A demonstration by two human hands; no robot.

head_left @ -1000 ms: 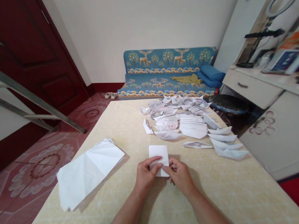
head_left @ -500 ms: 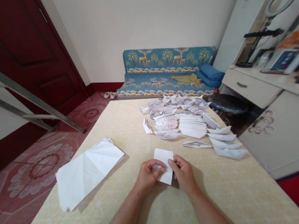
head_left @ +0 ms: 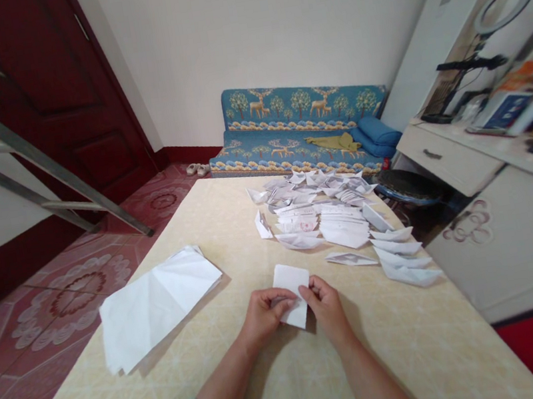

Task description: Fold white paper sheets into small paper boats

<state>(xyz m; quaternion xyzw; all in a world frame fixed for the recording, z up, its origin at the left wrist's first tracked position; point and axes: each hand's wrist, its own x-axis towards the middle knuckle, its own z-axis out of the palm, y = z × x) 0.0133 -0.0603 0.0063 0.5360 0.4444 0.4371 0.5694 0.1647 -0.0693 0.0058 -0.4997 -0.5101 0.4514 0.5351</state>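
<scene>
A small folded piece of white paper (head_left: 291,278) is held between my two hands, just above the near middle of the table. My left hand (head_left: 266,314) grips its left side, thumb and fingers closed on it. At its right edge, my right hand (head_left: 326,306) pinches it between thumb and fingers. The paper is slightly tilted, and its underside is hidden. To the left lies a stack of creased white paper sheets (head_left: 163,310). Beyond my right hand are several folded paper boats (head_left: 405,264), and a single flat folded paper boat (head_left: 351,258) lies beside them.
The table (head_left: 221,233) has a pale patterned cover. More folded papers (head_left: 344,224) crowd its far right part. Behind it stands a blue sofa (head_left: 281,136). A metal ladder (head_left: 38,161) leans at the left, and a black stool (head_left: 408,185) and white cabinet (head_left: 532,252) are at the right.
The folded paper has shifted slightly right and toward me and turned a little. My right hand moved from its lower edge to its right edge; little differs over the last half second.
</scene>
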